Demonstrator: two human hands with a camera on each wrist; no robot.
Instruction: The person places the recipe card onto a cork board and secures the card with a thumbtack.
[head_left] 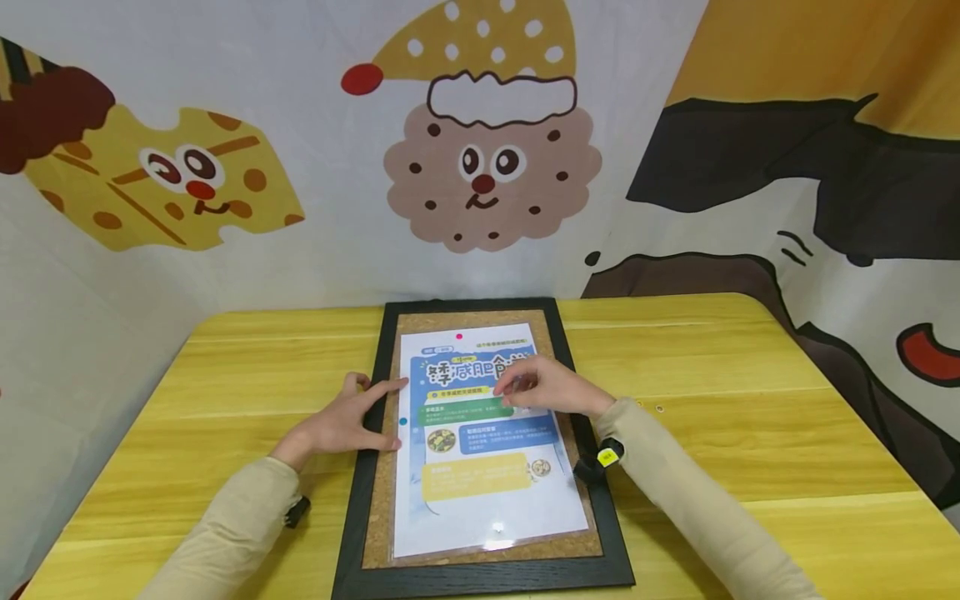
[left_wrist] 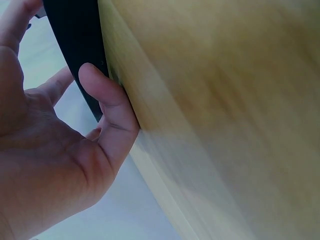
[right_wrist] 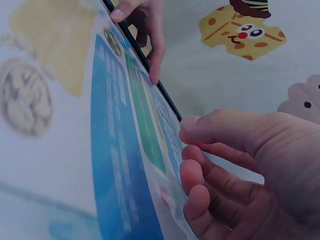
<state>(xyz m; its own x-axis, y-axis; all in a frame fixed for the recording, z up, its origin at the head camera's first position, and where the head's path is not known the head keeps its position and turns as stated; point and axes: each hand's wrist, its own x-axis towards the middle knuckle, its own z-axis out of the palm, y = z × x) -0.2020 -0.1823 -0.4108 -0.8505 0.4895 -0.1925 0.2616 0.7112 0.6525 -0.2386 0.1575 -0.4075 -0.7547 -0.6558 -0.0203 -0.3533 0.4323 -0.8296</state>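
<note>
A printed poster (head_left: pixel 487 517), blue and white with a glossy surface, lies on a cork board (head_left: pixel 381 500) with a black frame (head_left: pixel 480 575). A pink round pin (head_left: pixel 459 337) is at its top edge and a blue one (head_left: pixel 402 422) at its left edge. My left hand (head_left: pixel 348 421) spreads thumb and index finger across the frame's left side, their tips at the poster's left edge. In the left wrist view, another finger (left_wrist: pixel 117 107) bends against the frame's outer side. Over the poster's upper right, my right hand (head_left: pixel 551 386) has bent fingers bunched near the thumb; whether they pinch something small is unclear.
Two tiny round pieces, one a pale dot (head_left: pixel 660 408), lie on the yellow wooden table (head_left: pixel 750 433) right of the frame. A black wrist strap (head_left: pixel 592 472) hangs over the frame's right side. Behind the table hangs a cartoon-printed cloth (head_left: pixel 315 275).
</note>
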